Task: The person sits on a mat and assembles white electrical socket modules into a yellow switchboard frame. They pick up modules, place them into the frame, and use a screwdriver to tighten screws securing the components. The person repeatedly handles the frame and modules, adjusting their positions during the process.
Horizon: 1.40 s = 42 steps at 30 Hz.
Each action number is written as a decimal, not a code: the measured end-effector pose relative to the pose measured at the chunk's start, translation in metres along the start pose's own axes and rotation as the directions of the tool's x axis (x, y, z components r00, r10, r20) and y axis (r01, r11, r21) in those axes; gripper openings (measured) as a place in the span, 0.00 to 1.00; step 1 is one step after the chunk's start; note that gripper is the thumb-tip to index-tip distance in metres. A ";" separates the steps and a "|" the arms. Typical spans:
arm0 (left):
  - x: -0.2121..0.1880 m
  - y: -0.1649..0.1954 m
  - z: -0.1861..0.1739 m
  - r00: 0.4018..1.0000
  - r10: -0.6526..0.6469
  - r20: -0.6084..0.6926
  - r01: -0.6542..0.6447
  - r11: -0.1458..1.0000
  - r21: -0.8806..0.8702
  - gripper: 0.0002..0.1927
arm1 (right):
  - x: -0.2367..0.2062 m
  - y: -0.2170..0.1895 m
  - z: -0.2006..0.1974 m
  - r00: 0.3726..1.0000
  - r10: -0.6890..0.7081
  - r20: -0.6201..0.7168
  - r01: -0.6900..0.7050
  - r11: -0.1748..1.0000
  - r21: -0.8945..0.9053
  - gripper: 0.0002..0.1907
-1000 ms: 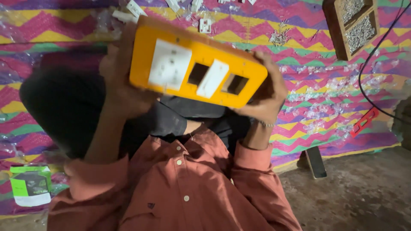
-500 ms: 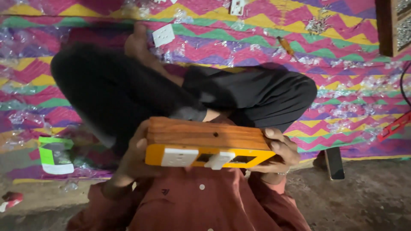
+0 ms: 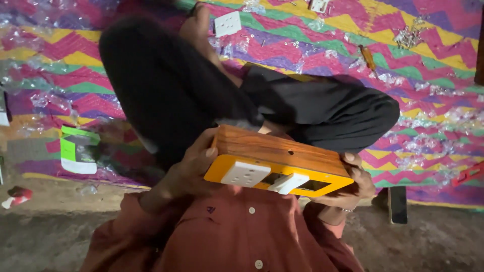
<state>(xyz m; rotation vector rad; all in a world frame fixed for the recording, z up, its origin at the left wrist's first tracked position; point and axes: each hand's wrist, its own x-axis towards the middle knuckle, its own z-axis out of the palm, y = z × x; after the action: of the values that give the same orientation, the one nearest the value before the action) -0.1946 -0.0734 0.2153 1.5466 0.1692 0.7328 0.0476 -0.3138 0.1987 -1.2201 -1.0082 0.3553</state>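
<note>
Now the wooden box with the orange front plate [image 3: 275, 163] sits lower and closer to the chest than a second ago, above the lap. It is tipped so its wooden side faces up and the plate shows at an angle. Left hand [image 3: 194, 166] and right hand [image 3: 353, 184] each grip one end.

Counts:
- on the plate: one white socket [image 3: 245, 173], one white switch [image 3: 288, 183]
- on the far zigzag mat [image 3: 443, 126]: two loose white socket plates [image 3: 228, 23], one screwdriver [image 3: 368, 58]
</note>
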 end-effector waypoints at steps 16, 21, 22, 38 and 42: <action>0.003 -0.006 0.000 0.998 -0.053 0.028 0.050 0.993 0.107 0.59 | -0.002 -0.001 -0.017 0.969 0.240 0.063 -0.244 0.968 0.055 0.50; -0.006 -0.007 0.005 0.996 -0.087 0.021 0.082 0.980 0.182 0.48 | -0.005 -0.001 -0.019 0.984 0.165 0.063 -0.165 0.986 0.000 0.48; -0.010 -0.004 0.004 0.968 -0.251 0.001 0.251 0.967 0.047 0.41 | -0.006 -0.001 -0.019 0.988 0.132 0.080 -0.134 0.991 0.010 0.49; -0.058 0.012 0.004 0.778 -0.628 0.012 0.602 0.740 -0.300 0.40 | -0.024 -0.035 -0.016 0.999 0.029 -0.023 -0.033 0.988 -0.153 0.50; -0.039 0.009 0.007 0.819 -0.573 0.011 0.562 0.800 -0.211 0.45 | -0.011 -0.032 -0.021 0.996 0.094 -0.009 -0.094 0.988 -0.126 0.51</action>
<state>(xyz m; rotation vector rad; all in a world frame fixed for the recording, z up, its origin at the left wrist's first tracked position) -0.2238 -0.1013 0.2108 1.1835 0.5588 0.2949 0.0494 -0.3455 0.2227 -1.3854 -0.9848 0.3675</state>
